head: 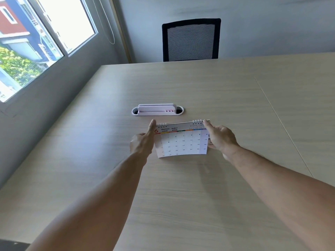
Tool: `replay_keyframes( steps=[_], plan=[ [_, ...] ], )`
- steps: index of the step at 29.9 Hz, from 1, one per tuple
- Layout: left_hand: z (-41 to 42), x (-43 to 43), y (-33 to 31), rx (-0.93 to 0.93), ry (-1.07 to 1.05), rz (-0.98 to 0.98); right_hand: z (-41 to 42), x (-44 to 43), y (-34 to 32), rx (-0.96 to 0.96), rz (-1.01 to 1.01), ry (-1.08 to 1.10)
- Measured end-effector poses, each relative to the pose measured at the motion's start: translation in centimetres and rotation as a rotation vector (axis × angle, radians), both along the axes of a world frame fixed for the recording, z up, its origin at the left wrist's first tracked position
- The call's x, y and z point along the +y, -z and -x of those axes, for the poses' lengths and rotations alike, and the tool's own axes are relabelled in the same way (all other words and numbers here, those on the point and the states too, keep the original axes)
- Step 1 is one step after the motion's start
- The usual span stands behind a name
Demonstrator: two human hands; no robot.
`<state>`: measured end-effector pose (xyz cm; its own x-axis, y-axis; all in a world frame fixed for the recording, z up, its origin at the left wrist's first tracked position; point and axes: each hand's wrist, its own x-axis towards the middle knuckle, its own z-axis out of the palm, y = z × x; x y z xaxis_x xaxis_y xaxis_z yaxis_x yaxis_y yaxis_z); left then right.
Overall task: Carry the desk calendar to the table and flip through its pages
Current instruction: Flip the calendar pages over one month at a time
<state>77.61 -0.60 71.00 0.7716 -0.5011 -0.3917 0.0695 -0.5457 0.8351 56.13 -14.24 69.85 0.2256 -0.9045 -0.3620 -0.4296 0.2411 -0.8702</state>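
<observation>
Both hands (143, 142) (220, 138) apparently grip the June calendar (181, 141).

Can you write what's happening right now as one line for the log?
stage: calendar on table | desk calendar: standing, June 2026 showing | left hand: at left edge | right hand: at right edge | table

You are stretching both bare arms straight forward, forearms angling inward. Your left hand (143, 142) is standing on edge, thumb pointing up and ahead. Your right hand (220, 137) is lying palm-down, index finger extended forward, the other fingers (211, 146) curling underneath.
</observation>
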Motion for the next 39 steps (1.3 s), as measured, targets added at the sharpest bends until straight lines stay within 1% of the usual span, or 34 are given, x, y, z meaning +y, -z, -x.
replay_keyframes(
  steps=[5, 11, 14, 16, 21, 26, 32, 39],
  plan=[
    [-0.1, 0.1, 0.8, 0.064, -0.02, 0.078, 0.2, 0.2, 0.2, 0.007, -0.032, -0.011],
    [-0.5, 0.4, 1.2, 0.102, 0.084, 0.126, 0.6, -0.2, 0.5, 0.03, -0.074, -0.092],
    [-0.6, 0.4, 1.2, 0.135, 0.094, 0.187, 0.7, -0.7, 1.5, -0.008, -0.1, -0.06],
    [-0.9, 0.4, 0.9, 0.156, 0.094, 0.215, 0.6, -0.2, 0.4, -0.05, -0.102, -0.031],
    [-2.5, 0.8, -0.6, 0.181, 0.128, 0.207, -0.2, -0.9, -0.9, -0.145, -0.133, -0.02],
    [-3.8, 0.9, -2.6, 0.171, 0.154, 0.201, -2.2, -1.8, -2.1, -0.15, -0.12, -0.032],
    [-9.0, 0.8, -3.5, 0.151, 0.126, 0.233, -7.1, -1.9, -3.1, -0.238, -0.09, -0.089],
    [-19.3, -0.5, -3.5, 0.143, 0.143, 0.238, -16.8, -2.6, -2.6, -0.261, -0.132, -0.095]
  ],
)
